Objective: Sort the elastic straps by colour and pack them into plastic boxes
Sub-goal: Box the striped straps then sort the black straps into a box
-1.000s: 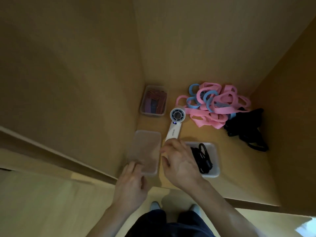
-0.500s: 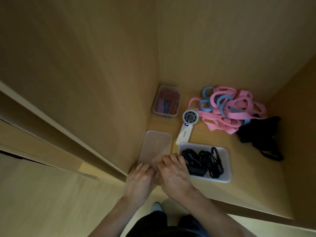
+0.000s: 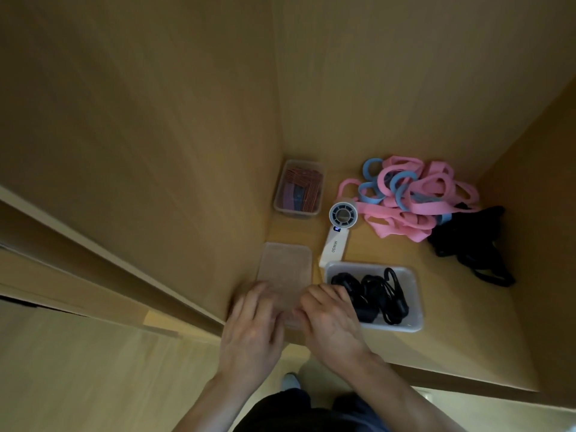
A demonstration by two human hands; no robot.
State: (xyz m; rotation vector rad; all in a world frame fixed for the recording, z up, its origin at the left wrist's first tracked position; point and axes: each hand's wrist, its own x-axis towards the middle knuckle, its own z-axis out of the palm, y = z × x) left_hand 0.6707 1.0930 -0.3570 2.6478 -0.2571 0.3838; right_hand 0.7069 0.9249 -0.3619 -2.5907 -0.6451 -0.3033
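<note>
A clear lidded plastic box lies by the left wall of the wooden shelf. My left hand rests on its near end with the fingers spread flat and blurred. My right hand curls its fingers over the box's near right corner. Just to the right, a white plastic box holds black straps. At the back left, another clear box holds red and purple straps. Loose pink and blue straps are piled at the back, with loose black straps beside them.
A white handheld fan lies between the boxes, its head near the pink pile. Wooden walls close in the shelf on the left, back and right. The shelf's front edge runs under my wrists.
My right hand has left the fan's handle and come to the clear box's near right corner. My left hand has slid up onto the box's near end.
</note>
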